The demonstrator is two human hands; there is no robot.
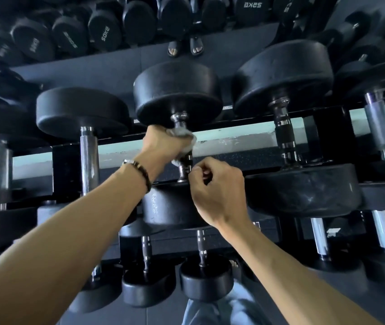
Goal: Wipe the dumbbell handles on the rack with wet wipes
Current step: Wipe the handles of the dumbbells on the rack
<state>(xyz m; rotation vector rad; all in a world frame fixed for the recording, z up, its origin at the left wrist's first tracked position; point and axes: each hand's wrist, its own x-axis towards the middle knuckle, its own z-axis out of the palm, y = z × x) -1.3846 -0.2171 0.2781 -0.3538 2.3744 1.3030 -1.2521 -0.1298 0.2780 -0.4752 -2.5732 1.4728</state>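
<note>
Risk first: could pull the wipe (182, 134) loose from the handle (182, 146), because only a part of it shows above and below the left hand (163, 143) and the rest is bunched inside the grip. Could also leave the lower end of the handle dirty, near the collar, where the right hand (215, 186) sits in the way. Could pinch fingers between the handle and the rack rail (233, 134) if the dumbbell rolls (round heads, so a roll seems possible). Hard to judge how firmly the dumbbell sits in its cradle.

About the hands: left hand wrapped tightly around the middle dumbbell's handle, with the white wipe pressed between palm and metal. Right hand curled just beside the lower end of the same handle, fingertips drawn together near the collar; cannot tell whether anything is pinched there, perhaps a corner of the wipe, perhaps nothing. Both hands close together, almost touching, on the one handle.

About the place: handle runs between the upper head (177, 95) and the lower head (168, 207), on the middle shelf of the rack. Left hand covers its upper half, right hand next to its lower end. Other dumbbells to both sides, their handles bare, with no wipe on them.
</note>
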